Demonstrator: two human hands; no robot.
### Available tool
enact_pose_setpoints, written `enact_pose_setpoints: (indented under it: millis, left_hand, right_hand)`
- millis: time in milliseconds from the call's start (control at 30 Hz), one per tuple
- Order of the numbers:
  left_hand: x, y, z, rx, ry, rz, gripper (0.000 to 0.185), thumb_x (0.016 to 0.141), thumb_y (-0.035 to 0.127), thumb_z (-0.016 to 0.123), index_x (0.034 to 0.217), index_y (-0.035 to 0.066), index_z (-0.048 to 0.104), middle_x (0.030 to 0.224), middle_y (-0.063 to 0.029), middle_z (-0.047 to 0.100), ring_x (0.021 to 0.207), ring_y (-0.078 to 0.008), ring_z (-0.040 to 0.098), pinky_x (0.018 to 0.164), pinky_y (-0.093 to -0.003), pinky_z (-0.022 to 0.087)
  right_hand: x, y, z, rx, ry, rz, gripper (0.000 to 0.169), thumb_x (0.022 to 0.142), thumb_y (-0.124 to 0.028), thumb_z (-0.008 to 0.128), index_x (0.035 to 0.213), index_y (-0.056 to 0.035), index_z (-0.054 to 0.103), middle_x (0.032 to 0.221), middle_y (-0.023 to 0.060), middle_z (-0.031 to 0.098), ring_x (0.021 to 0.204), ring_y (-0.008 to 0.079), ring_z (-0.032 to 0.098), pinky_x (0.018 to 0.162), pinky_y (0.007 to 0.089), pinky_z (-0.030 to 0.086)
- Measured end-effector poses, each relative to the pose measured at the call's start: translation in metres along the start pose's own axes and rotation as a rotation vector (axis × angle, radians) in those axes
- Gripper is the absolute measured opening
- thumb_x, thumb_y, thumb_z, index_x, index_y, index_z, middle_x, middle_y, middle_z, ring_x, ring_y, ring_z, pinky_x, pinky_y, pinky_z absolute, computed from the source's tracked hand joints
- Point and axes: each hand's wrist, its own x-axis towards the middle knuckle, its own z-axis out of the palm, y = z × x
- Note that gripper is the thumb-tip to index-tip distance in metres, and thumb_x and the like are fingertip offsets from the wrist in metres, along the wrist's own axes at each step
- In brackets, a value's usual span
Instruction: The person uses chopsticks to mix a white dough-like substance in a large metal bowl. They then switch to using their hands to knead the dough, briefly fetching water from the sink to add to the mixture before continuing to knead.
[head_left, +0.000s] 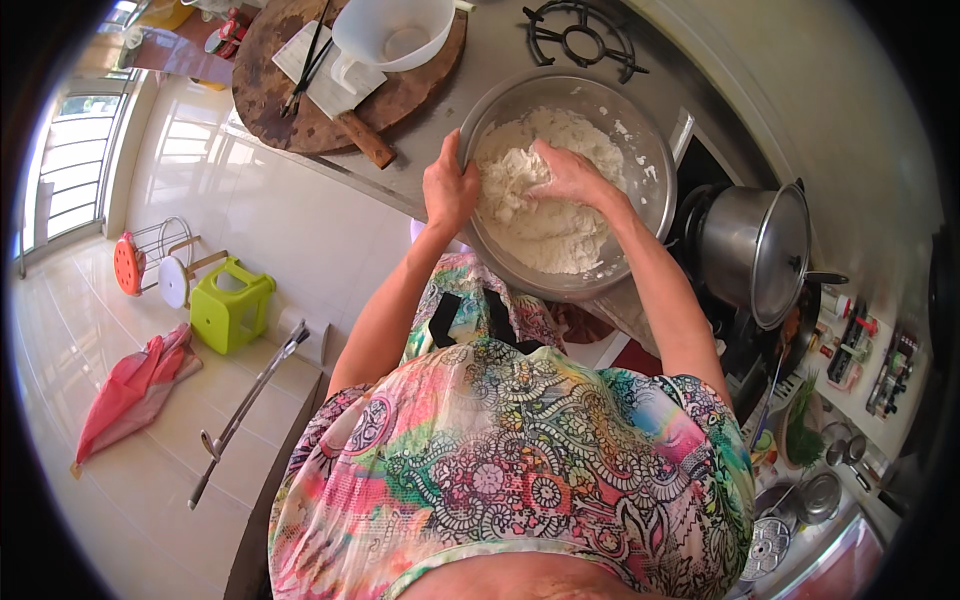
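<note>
A wide stainless steel basin (660, 172) stands on the counter before me, holding a heap of white flour with clumps of dough (559, 240). My left hand (450, 187) grips the basin's rim on its left side, thumb towards the inside. Inside the basin, my right hand (562, 176) has its fingers spread in the clumpy flour; the fingertips are partly hidden there. Bits of dough cling to the basin's inner wall. To the upper left, a cleaver (364, 141), a pair of dark chopsticks (309, 67) and a translucent plastic container with a handle (405, 34) lie or stand on a round wooden chopping board (262, 82).
A burner grate (581, 37) lies beyond the basin. At right, a lidded steel pot (739, 244) stands on the stove, beside a dark pan (806, 319). A green stool (232, 304) and a pink folded umbrella or cloth (139, 394) are on the tiled floor at left.
</note>
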Motion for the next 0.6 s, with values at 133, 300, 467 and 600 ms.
enact_pose_setpoints:
  millis: [133, 300, 467, 600]
  left_hand:
    - [-0.001, 0.009, -0.005, 0.018, -0.035, -0.067, 0.049, 0.077, 0.008, 0.057, 0.125, 0.005, 0.050, 0.093, -0.0238, 0.064, 0.084, -0.0376, 0.064, 0.074, -0.0424, 0.049]
    - [-0.002, 0.006, -0.005, 0.028, -0.026, -0.050, 0.049, 0.077, 0.010, 0.058, 0.125, 0.003, 0.051, 0.100, -0.0230, 0.065, 0.087, -0.0343, 0.066, 0.078, -0.0390, 0.050]
    - [-0.002, 0.003, -0.002, 0.007, 0.005, 0.011, 0.050, 0.078, 0.008, 0.056, 0.127, 0.006, 0.048, 0.080, -0.0245, 0.063, 0.072, -0.0407, 0.062, 0.067, -0.0460, 0.047]
    - [0.000, 0.003, 0.000, 0.000, 0.021, 0.002, 0.050, 0.078, 0.008, 0.057, 0.127, 0.006, 0.049, 0.077, -0.0238, 0.063, 0.070, -0.0393, 0.062, 0.066, -0.0445, 0.048]
  right_hand:
    - [-0.020, -0.008, 0.011, -0.106, 0.077, 0.034, 0.050, 0.067, -0.017, 0.072, 0.103, -0.0074, 0.038, 0.084, 0.0175, 0.060, 0.079, 0.0390, 0.060, 0.068, 0.0446, 0.047]
    - [-0.046, 0.010, -0.003, -0.163, 0.637, 0.004, 0.038, 0.071, -0.015, 0.073, 0.094, -0.0050, 0.044, 0.082, 0.0153, 0.061, 0.074, 0.0344, 0.063, 0.062, 0.0420, 0.050]
    - [-0.067, 0.036, -0.013, -0.387, 0.610, -0.110, 0.039, 0.067, -0.009, 0.074, 0.098, -0.0043, 0.050, 0.100, 0.0120, 0.060, 0.101, 0.0288, 0.056, 0.078, 0.0414, 0.049]
    - [-0.078, 0.013, -0.004, -0.261, 0.551, -0.163, 0.045, 0.074, -0.028, 0.074, 0.104, -0.0044, 0.050, 0.092, 0.0124, 0.057, 0.090, 0.0279, 0.057, 0.075, 0.0400, 0.049]
